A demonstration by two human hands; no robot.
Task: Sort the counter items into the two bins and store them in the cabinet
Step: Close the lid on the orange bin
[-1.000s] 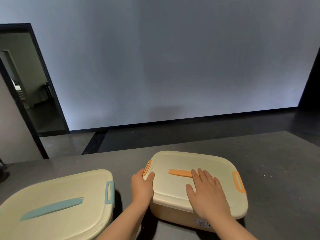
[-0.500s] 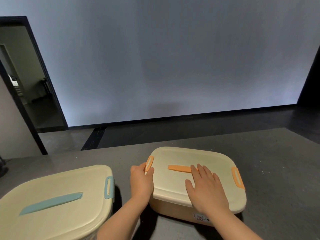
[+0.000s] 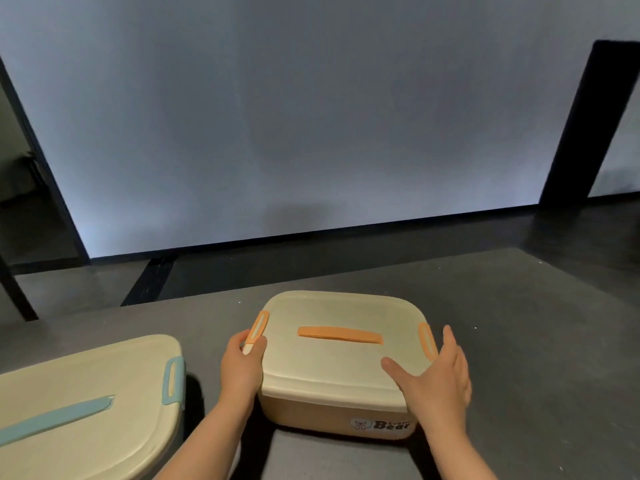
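Observation:
A lidded bin with orange handle and clips (image 3: 339, 362) stands on the dark counter (image 3: 519, 334) in front of me. My left hand (image 3: 242, 367) grips its left orange clip (image 3: 258, 329), thumb and fingers curled round the lid's edge. My right hand (image 3: 434, 379) is at the bin's right front corner with fingers spread straight, beside the right orange clip (image 3: 426, 340). A second lidded bin with blue handle and clip (image 3: 86, 403) sits at the lower left, untouched. Both lids are on.
The counter's far edge (image 3: 346, 277) runs across the middle, with dark floor beyond. A pale wall (image 3: 311, 116) fills the background. A dark doorway (image 3: 27, 202) is at the left and a dark panel (image 3: 585, 126) at the right.
My right hand has lifted off the lid's middle and moved to the bin's right front corner, fingers spread. My left hand stays on the left clip. The view has shifted left.

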